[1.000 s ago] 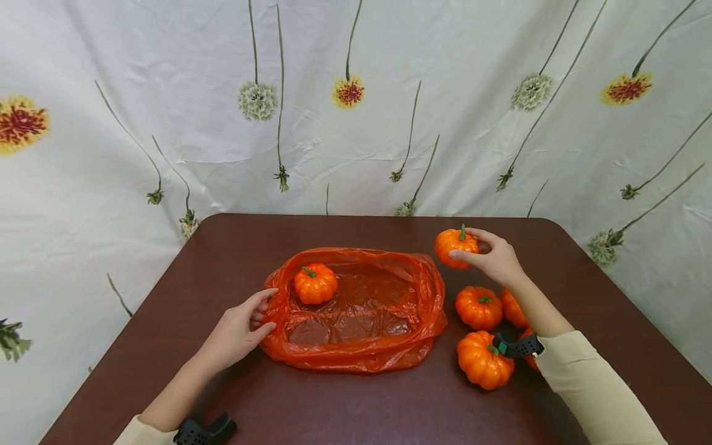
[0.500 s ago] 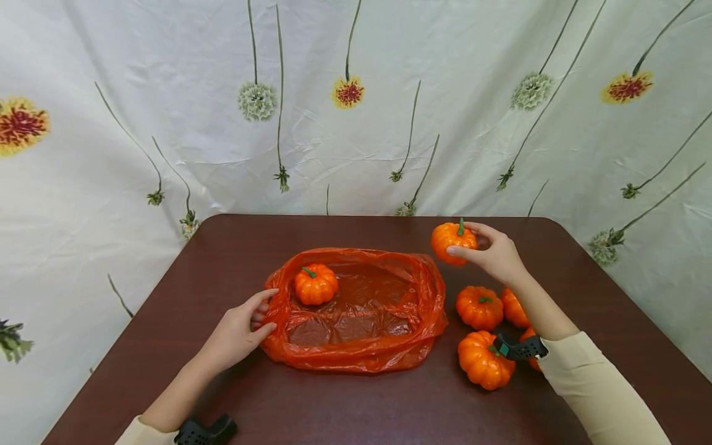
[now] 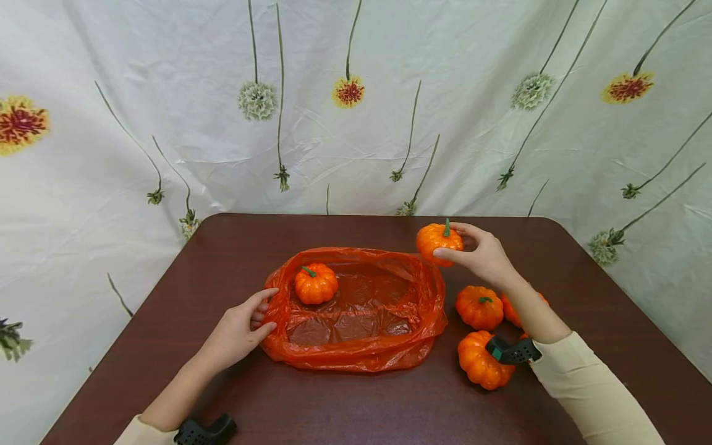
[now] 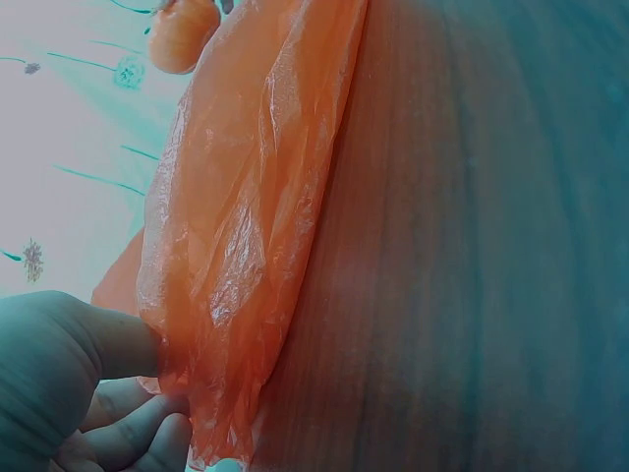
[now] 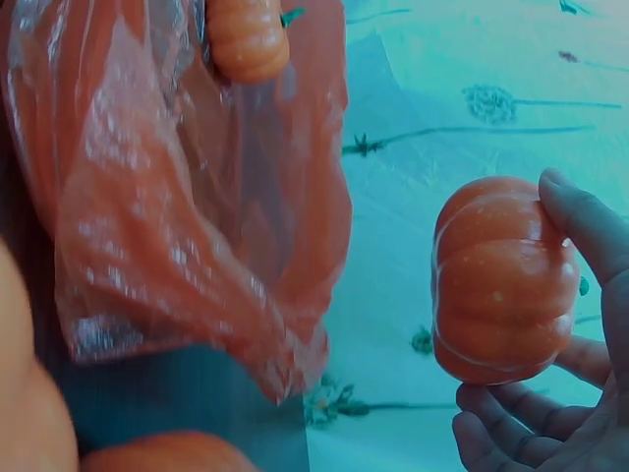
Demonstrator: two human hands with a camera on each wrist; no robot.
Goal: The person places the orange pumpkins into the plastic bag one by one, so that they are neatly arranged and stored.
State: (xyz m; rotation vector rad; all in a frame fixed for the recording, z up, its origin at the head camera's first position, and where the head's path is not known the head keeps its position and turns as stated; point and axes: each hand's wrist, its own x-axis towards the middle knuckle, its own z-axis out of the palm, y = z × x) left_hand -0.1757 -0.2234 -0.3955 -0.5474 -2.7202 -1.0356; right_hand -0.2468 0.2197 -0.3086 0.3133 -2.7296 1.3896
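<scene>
Progress: the first pumpkin [image 3: 316,285] sits inside the red bag [image 3: 361,356], just to the right of the fingers of the left hand [image 3: 239,327], which pinch the bag's left edge; the mouth stands open. The second pumpkin [image 3: 436,244] is held between the curved thumb and fingers of the right hand [image 3: 485,252], raised near the bag's far right corner. Outstanding: at least three loose pumpkins [image 3: 479,309] on the bench [image 3: 356,408], nearer the body than the right fingers, some partly hidden by the right forearm [image 3: 536,309]. Materials: bag of thin, translucent, glossy film, creased, gathering into tight folds at the left fingers; pumpkins squat, ribbed, smooth and green-stemmed; bench dark, wood-grained.
</scene>
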